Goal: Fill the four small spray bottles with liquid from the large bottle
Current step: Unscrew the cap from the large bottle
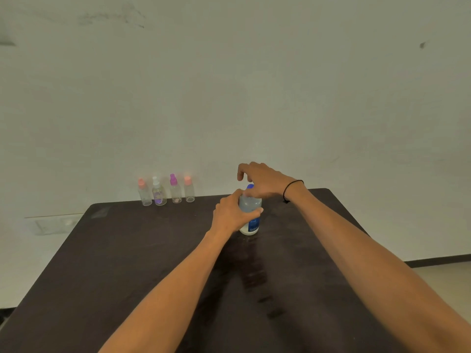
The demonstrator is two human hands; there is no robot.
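The task looks to be at its very start: the large clear plastic bottle with a blue label and blue cap (250, 215) stands upright on the dark brown table (127, 263), a little right of the middle and toward the far side, with its cap apparently not yet off. The left hand (230, 215) is wrapped round the bottle's body, thumb and fingers curled about it, steadying it. The right hand (260, 182) sits over the top with fingers curled down at the cap; whether they actually pinch it is hard to tell, as the hand hides most of the cap. The four small clear spray bottles (167, 191) stand in a row at the table's far edge, just before the pale wall (229, 85), well apart from the large bottle and to its left; their pink, white and magenta spray tops are all on, and most look empty, though the second from the left seems to hold something. So opening, uncapping all four and pouring all appear to remain. Bare tabletop lies between the row and the large bottle and nearer the person, giving room to work; the small bottles sit close to the far edge, so they are better drawn inward than nudged back.
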